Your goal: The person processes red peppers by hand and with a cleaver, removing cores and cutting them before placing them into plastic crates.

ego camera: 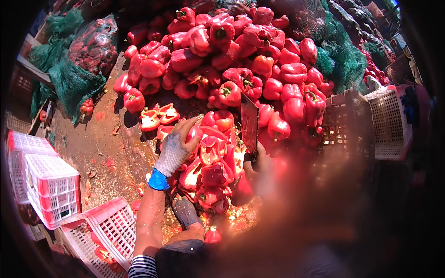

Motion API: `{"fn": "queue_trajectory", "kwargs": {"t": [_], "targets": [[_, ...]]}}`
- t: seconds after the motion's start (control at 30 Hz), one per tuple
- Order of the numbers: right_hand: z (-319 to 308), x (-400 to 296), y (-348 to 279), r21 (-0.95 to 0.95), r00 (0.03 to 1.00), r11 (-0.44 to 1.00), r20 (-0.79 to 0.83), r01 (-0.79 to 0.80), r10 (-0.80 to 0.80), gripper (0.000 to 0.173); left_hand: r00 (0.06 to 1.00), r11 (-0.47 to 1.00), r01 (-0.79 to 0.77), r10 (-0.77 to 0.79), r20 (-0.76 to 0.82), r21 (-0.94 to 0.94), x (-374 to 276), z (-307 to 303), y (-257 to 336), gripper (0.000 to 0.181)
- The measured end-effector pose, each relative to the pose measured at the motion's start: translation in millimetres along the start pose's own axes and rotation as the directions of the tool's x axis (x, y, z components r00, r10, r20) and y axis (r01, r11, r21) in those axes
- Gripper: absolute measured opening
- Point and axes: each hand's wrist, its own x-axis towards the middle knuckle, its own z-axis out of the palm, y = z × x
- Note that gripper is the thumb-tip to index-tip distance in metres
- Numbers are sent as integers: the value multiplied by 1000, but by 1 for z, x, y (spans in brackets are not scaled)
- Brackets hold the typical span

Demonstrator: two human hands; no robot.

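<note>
My left hand (177,146), in a grey knit glove with a blue band at the wrist, rests with fingers spread on the upper left of a heap of cut red bell peppers (212,149). Under its palm and thumb part of a pepper shows; a firm grip on it cannot be made out. My right hand (257,165) is closed round the handle of a cleaver (249,121), whose broad, wet blade points up, just right of the cut peppers. Two pepper halves (150,120) lie cut side up beyond my left fingertips. A large pile of whole red bell peppers (222,52) rises behind.
Green mesh sacks (78,81) of peppers stand at the left and upper right. White and red plastic crates (52,184) are at the left, with a tilted one (107,226) holding pepper pieces at the lower left. More crates (387,121) stand right. A blur covers the lower right.
</note>
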Motion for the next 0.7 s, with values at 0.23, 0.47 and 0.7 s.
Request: {"fn": "queue_trajectory", "kwargs": {"t": [0.23, 0.47, 0.7], "targets": [[70, 41, 71, -376, 802, 926, 565, 41, 194, 47, 981, 968, -42, 87, -176, 248, -11, 25, -6, 35], [123, 77, 85, -378, 623, 892, 644, -247, 445, 50, 982, 967, -5, 54, -183, 256, -18, 36, -4, 25], [72, 49, 89, -333, 740, 940, 613, -77, 277, 38, 972, 947, -63, 130, -196, 314, -29, 49, -7, 31]]}}
